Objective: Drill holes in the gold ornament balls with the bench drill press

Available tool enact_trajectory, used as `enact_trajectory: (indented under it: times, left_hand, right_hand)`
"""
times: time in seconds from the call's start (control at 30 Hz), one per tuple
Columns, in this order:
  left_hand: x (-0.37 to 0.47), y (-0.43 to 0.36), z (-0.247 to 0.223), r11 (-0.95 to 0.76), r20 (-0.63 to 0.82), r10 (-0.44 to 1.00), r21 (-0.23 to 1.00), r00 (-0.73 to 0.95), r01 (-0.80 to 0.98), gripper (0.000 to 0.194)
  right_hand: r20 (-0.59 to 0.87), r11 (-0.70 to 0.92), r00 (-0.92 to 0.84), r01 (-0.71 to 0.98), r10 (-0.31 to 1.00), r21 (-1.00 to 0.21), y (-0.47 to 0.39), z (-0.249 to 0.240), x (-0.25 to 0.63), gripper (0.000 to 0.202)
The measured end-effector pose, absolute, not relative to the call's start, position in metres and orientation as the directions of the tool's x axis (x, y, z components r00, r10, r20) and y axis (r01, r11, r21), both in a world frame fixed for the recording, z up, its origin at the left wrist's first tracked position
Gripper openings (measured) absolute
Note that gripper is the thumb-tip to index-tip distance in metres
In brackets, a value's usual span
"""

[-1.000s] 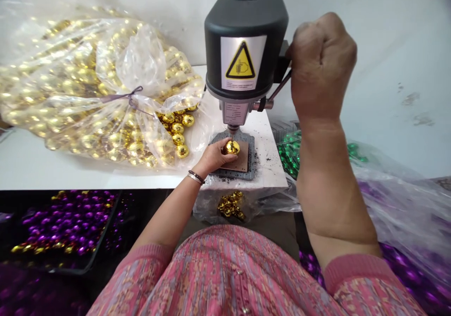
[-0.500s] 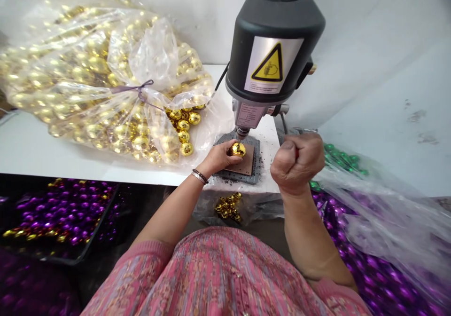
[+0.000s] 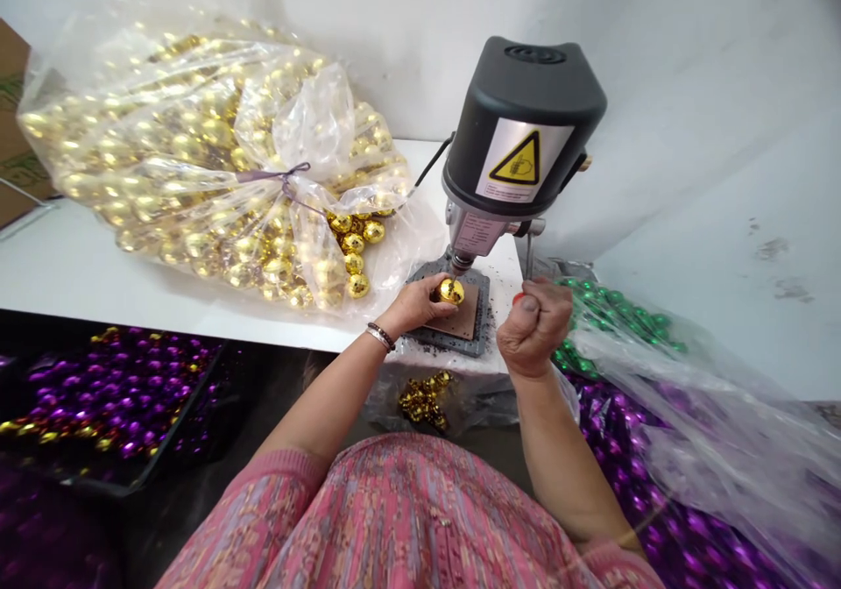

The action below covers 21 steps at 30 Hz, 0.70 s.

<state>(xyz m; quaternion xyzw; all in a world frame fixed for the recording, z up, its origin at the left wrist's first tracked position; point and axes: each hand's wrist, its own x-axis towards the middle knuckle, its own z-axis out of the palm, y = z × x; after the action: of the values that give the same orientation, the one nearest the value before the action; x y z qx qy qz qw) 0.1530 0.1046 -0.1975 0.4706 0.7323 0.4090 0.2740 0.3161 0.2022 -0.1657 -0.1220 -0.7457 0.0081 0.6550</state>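
Near the center of the frame, a person's left hand (image 3: 419,306) pinches one shiny gold ball (image 3: 451,291) between thumb and fingers, holding it over a brown board (image 3: 465,319) on the gray base (image 3: 484,313) of a black drill press (image 3: 526,133). The drill's bit (image 3: 455,273) stands directly over the ball; whether its tip is inside the ball is too small to tell. Right of center, the right hand (image 3: 535,326) is curled tightly around the lower end of the press's lever (image 3: 529,260).

This one ball appears to be mid-operation: it is placed under the bit and gripped, but not yet released. Dark crumbs (image 3: 503,295) around the base suggest drilling work done here.

Much seems left: a large, tied clear bag (image 3: 190,186) of gold balls fills the upper left, with loose gold balls (image 3: 355,263) at its edge. More gold pieces (image 3: 424,399) lie at lower center; whether these are finished cannot be told.
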Motion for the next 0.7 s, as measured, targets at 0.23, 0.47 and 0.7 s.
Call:
enact_trajectory:
  times: [0.23, 0.47, 0.7]
  left_hand:
    - [0.157, 0.102, -0.197, 0.23, -0.01, 0.901, 0.858, -0.433, 0.46, 0.063]
    - [0.166, 0.076, -0.192, 0.154, 0.037, 0.904, 0.901, -0.425, 0.406, 0.066]
    - [0.174, 0.047, -0.189, 0.096, 0.009, 0.954, 0.937, -0.299, 0.337, 0.069]
  right_hand:
    - [0.912, 0.898, -0.027, 0.189, 0.409, -0.397, 0.201, -0.085, 0.31, 0.034]
    - [0.64, 0.666, -0.194, 0.134, 0.744, -0.734, 0.242, -0.005, 0.282, 0.038]
    - [0.643, 0.661, -0.153, 0.137, 0.75, -0.738, 0.253, -0.01, 0.274, 0.038]
